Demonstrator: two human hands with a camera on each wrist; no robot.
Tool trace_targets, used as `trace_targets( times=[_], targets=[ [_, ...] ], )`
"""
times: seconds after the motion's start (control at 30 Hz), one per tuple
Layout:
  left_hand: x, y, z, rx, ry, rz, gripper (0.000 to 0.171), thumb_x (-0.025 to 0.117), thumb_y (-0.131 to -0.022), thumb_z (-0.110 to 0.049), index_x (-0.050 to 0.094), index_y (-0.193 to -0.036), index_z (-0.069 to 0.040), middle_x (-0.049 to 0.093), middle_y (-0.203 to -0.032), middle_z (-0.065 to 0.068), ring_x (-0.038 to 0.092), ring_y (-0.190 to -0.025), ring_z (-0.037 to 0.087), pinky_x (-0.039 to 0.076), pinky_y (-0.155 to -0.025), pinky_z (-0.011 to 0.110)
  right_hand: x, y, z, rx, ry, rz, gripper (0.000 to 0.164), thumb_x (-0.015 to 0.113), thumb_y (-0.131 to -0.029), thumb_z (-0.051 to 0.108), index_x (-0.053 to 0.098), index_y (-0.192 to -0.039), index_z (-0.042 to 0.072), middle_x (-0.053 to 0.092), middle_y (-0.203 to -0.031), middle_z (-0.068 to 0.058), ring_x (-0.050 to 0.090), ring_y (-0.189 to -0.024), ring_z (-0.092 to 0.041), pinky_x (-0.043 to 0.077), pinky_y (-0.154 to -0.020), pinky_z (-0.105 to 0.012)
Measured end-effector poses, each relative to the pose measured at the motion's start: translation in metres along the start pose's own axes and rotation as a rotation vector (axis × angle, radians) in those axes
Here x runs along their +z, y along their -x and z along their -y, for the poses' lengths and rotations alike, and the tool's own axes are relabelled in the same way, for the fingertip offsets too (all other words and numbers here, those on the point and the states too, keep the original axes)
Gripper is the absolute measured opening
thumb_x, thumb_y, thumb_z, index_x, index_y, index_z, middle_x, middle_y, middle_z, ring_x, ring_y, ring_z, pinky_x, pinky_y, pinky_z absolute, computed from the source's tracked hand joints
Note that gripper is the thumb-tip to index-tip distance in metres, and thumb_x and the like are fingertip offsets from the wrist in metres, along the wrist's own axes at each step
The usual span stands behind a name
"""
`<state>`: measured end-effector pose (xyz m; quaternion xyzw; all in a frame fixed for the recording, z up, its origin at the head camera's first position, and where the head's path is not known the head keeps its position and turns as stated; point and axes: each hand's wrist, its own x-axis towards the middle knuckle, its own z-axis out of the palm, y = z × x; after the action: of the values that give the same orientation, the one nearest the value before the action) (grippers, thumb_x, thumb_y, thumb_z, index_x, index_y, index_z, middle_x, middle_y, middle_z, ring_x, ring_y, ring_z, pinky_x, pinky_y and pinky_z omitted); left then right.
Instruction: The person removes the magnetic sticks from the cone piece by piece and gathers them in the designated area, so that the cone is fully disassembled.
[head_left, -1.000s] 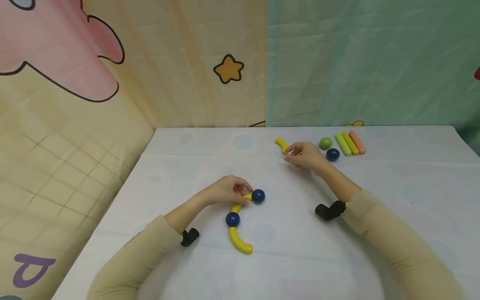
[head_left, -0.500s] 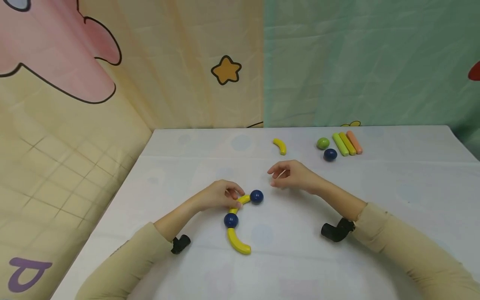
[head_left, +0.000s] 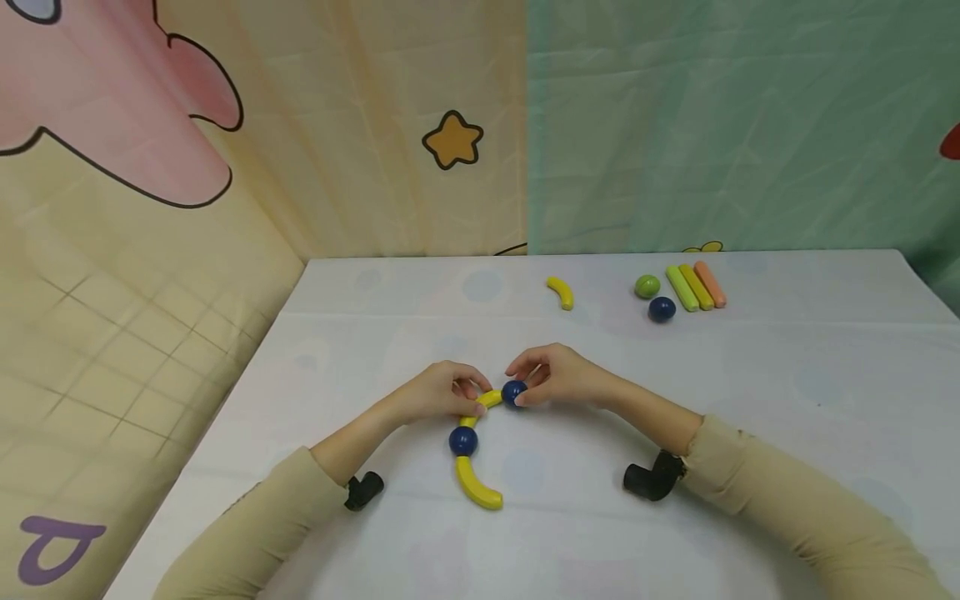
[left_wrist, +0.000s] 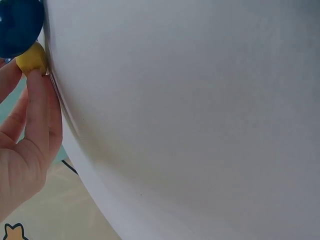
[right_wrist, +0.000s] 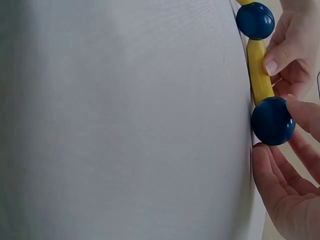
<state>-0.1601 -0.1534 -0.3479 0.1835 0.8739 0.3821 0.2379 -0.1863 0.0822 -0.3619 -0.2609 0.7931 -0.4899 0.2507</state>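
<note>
My left hand [head_left: 438, 390] pinches a yellow curved stick [head_left: 491, 398] whose two ends meet dark blue balls. At its far end my right hand [head_left: 562, 375] has its thumb and fingertips around one blue ball [right_wrist: 272, 121]. The other blue ball [head_left: 463, 442] sits at the near end, and a second yellow curved stick [head_left: 477, 487] runs on from it toward the table's front. Together they form a bent chain on the white table [head_left: 570, 533]. In the left wrist view, only a yellow end [left_wrist: 32, 59] shows between the fingers.
Toward the back lies a loose yellow curved stick [head_left: 560, 292]. Right of it are a green ball [head_left: 647, 287], another blue ball [head_left: 662, 309], and three straight sticks: light green [head_left: 682, 287], yellow [head_left: 697, 287] and orange [head_left: 710, 284]. A patterned curtain [head_left: 337, 125] hangs behind.
My right hand has come from beside the loose yellow curved stick at the back, leftward and nearer, to the chain's far blue ball. My left hand keeps its pinch, shifted slightly along the stick.
</note>
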Motion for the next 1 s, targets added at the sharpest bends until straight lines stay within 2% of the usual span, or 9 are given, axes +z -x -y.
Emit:
trace_targets(
  times=[0.2,0.47,0.77,1.0],
  targets=[
    [0.0,-0.003,0.001,0.014,-0.01,0.0,0.025,0.074,-0.08,-0.013,0.067,-0.103,-0.007,0.058,-0.079,0.0,0.052,-0.071,0.014,0.043,-0.067,0.025,0.003,-0.002,0.0,-0.004,0.022,-0.006,0.038,0.077,-0.075,0.01,0.064,-0.11,0.004,0.063,-0.099,-0.003,0.058,-0.086,-0.018,0.05,-0.073,-0.028],
    [0.002,-0.01,-0.005,0.074,-0.067,-0.009,0.024,0.074,-0.08,-0.013,0.067,-0.102,-0.006,0.059,-0.078,0.0,0.052,-0.071,0.012,0.044,-0.065,0.023,-0.002,0.001,-0.001,-0.009,0.07,-0.032,0.036,0.076,-0.075,0.01,0.064,-0.108,0.004,0.063,-0.096,-0.002,0.056,-0.086,-0.019,0.05,-0.071,-0.028],
    [0.004,-0.022,-0.012,0.055,-0.086,-0.016,0.023,0.073,-0.081,-0.012,0.067,-0.103,-0.007,0.059,-0.079,0.0,0.053,-0.069,0.011,0.044,-0.064,0.022,-0.008,0.003,-0.002,-0.007,0.119,-0.071,0.037,0.079,-0.071,0.009,0.065,-0.105,0.003,0.063,-0.096,-0.003,0.057,-0.083,-0.018,0.05,-0.072,-0.028],
    [0.005,-0.028,-0.014,0.073,-0.095,-0.016,0.023,0.073,-0.081,-0.011,0.067,-0.103,-0.006,0.059,-0.078,0.0,0.051,-0.069,0.011,0.043,-0.063,0.021,-0.011,0.004,-0.002,0.008,0.146,-0.101,0.037,0.081,-0.069,0.011,0.066,-0.103,0.004,0.062,-0.093,-0.004,0.055,-0.079,-0.018,0.048,-0.07,-0.028]
  ],
)
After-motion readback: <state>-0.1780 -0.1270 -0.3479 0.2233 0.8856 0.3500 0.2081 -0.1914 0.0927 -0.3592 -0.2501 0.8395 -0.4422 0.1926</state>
